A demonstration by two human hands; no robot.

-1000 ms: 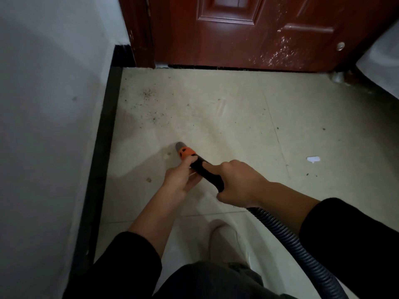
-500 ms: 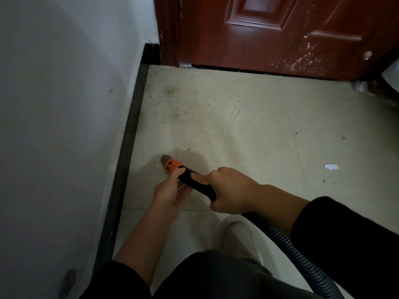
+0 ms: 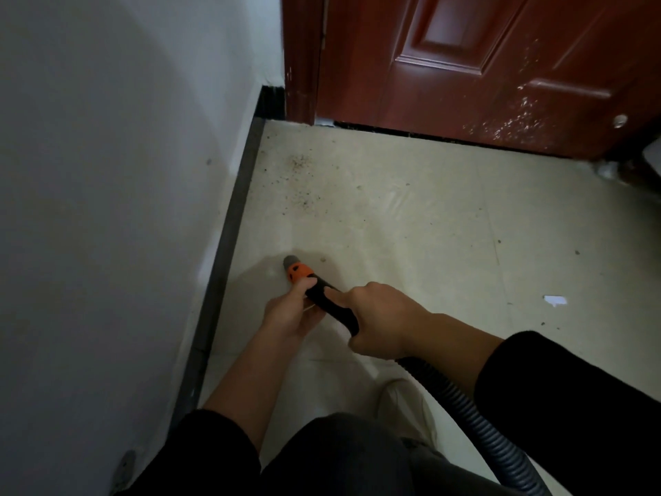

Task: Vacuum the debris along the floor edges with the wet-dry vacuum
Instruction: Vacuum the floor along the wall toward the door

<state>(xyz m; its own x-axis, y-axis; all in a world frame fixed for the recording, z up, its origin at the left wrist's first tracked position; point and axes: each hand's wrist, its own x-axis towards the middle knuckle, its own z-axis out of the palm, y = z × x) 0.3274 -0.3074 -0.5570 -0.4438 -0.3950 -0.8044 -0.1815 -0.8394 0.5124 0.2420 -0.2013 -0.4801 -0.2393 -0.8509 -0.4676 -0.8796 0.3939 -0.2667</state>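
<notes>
Head view showed the vacuum wand [image 3: 332, 302] held low over the pale floor [image 3: 411, 227], its long axis running from the right hand [image 3: 379, 320] forward and leftward to the grey nozzle [image 3: 290, 262], which sat near the dark baseboard [image 3: 229, 238] but apart from it. The left hand [image 3: 293, 313] was the forward one, fingers and thumb curled round the wand just behind its orange collar [image 3: 299, 273]; the right hand gripped the black shaft behind it, forefinger laid along the top, with the ribbed hose [image 3: 465, 406] trailing back past the person's right side. The main debris [image 3: 302, 180], a scatter of dark specks, lay straight ahead of the nozzle, farther along the same baseboard toward the corner by the red door [image 3: 465, 84], well apart from the tip. Reaching it looked to call for a push forward along the edge rather than a sideways sweep. A white scrap [image 3: 555, 300] lay off to the right, away from the edge.
</notes>
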